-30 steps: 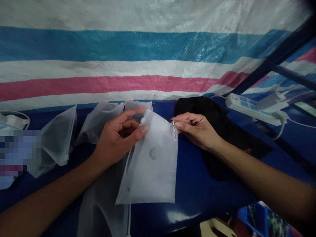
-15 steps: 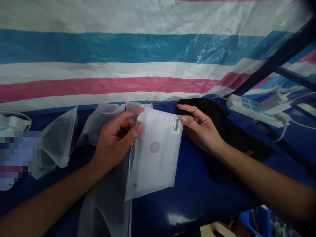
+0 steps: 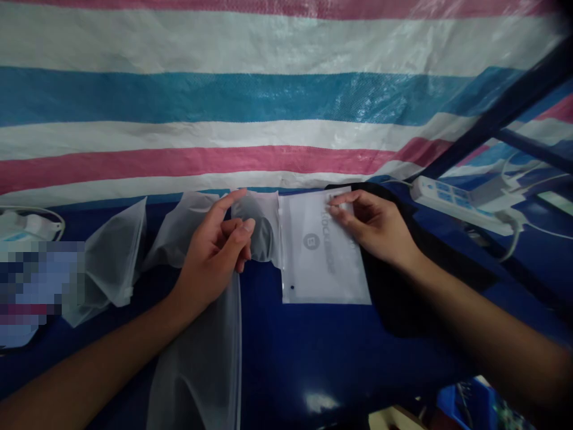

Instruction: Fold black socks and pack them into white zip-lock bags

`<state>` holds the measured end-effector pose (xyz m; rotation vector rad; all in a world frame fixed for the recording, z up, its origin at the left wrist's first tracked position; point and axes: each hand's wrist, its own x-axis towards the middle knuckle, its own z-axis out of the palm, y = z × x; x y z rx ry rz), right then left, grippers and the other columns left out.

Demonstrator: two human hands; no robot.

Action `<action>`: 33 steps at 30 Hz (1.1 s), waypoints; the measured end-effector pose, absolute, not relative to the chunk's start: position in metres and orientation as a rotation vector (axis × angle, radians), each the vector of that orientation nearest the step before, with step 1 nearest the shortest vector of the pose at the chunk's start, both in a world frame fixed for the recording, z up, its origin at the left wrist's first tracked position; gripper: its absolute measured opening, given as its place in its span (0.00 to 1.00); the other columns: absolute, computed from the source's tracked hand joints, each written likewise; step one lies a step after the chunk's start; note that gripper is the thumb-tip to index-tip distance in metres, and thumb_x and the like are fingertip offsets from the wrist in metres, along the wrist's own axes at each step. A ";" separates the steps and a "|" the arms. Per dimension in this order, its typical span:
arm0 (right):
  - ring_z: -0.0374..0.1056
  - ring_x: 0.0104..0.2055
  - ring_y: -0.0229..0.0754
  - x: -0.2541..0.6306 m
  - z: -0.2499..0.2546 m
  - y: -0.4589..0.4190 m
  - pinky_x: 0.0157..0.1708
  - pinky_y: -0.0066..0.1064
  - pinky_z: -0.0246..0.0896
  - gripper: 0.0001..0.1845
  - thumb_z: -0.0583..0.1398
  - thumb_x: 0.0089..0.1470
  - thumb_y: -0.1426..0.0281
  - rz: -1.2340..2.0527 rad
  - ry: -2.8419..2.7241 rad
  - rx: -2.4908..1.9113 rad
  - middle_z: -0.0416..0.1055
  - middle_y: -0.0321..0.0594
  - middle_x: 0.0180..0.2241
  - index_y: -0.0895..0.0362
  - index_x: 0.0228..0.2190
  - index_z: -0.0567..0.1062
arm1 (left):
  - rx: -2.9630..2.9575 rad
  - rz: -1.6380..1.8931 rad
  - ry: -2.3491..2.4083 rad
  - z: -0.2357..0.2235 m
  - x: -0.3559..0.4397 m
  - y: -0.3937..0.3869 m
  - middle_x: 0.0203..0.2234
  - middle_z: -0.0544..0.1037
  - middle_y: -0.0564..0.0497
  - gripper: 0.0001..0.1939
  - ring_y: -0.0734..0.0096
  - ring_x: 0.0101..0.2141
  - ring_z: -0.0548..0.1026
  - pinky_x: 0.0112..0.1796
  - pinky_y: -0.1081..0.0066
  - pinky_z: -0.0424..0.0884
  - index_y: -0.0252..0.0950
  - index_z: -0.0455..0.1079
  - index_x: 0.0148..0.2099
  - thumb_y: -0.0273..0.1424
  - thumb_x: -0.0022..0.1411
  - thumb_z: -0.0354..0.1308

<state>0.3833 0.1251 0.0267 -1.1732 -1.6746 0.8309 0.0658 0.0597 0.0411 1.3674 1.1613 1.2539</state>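
Wide white, blue and red striped woven-plastic sheet [image 3: 268, 98], upright behind the black cloth. Glossy blue flat counter [image 3: 290, 364] beneath it. Landmark: black, long, limp cloth [image 3: 396, 313]. Long translucent frosted-plastic bag [image 3: 192, 358], well left of the cloth and nearer the wearer. Three crumpled frosted-plastic bags [image 3: 179, 227], in a row left of the cloth. Flat white rectangular plastic pouch [image 3: 317, 263], printed with a round grey mark, overlaps the cloth's left edge. White oblong plastic power strip [image 3: 461, 200], beyond the cloth to the right.

Left hand [image 3: 219, 257], left of the cloth: index extended, thumb apart from it, nothing held. Right hand [image 3: 380, 227], over the cloth: thumb and index close together on the pouch's upper right; a firm pinch, cannot tell. Probably there to steady the pouch and keep it square.

Hard to read: pixelated patch at far left; cloth partly under the right forearm; pouch lettering blurred; whether the pouch's underside touches the counter, unclear.
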 end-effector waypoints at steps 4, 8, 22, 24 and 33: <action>0.59 0.25 0.39 0.390 0.018 0.132 0.27 0.36 0.55 0.16 0.71 0.68 0.52 0.571 -2.015 -1.329 0.70 0.33 0.25 0.50 0.48 0.87 | 1.378 1.204 1.125 0.037 0.064 0.063 0.24 0.76 0.59 0.33 0.74 0.20 0.72 0.22 0.73 0.71 0.47 0.67 0.77 0.45 0.77 0.68; 0.58 0.24 0.39 0.392 0.012 0.136 0.26 0.36 0.53 0.16 0.70 0.68 0.53 0.480 -2.034 -1.356 0.66 0.32 0.23 0.51 0.48 0.87 | 1.532 1.205 1.180 0.038 0.062 0.061 0.26 0.78 0.59 0.24 0.75 0.20 0.72 0.22 0.73 0.71 0.45 0.71 0.73 0.44 0.81 0.63; 0.69 0.28 0.42 0.385 0.010 0.132 0.33 0.39 0.67 0.23 0.63 0.75 0.53 0.529 -2.192 -1.262 0.85 0.41 0.41 0.49 0.62 0.84 | 2.807 0.593 1.155 0.039 0.057 0.058 0.70 0.78 0.39 0.28 0.33 0.74 0.68 0.72 0.31 0.66 0.41 0.76 0.69 0.45 0.73 0.72; 0.71 0.30 0.44 0.385 0.010 0.131 0.34 0.41 0.69 0.25 0.62 0.76 0.54 0.529 -2.201 -1.240 0.86 0.43 0.44 0.48 0.66 0.81 | 2.819 0.486 1.182 0.032 0.056 0.056 0.78 0.69 0.40 0.38 0.31 0.80 0.57 0.77 0.27 0.56 0.42 0.71 0.74 0.47 0.69 0.75; 0.68 0.25 0.46 0.385 0.006 0.131 0.26 0.38 0.62 0.53 0.66 0.70 0.52 0.543 -2.132 -1.356 0.71 0.35 0.27 0.56 0.83 0.54 | 2.891 0.442 1.260 0.028 0.053 0.063 0.77 0.70 0.41 0.23 0.37 0.79 0.61 0.73 0.31 0.66 0.42 0.74 0.73 0.29 0.80 0.58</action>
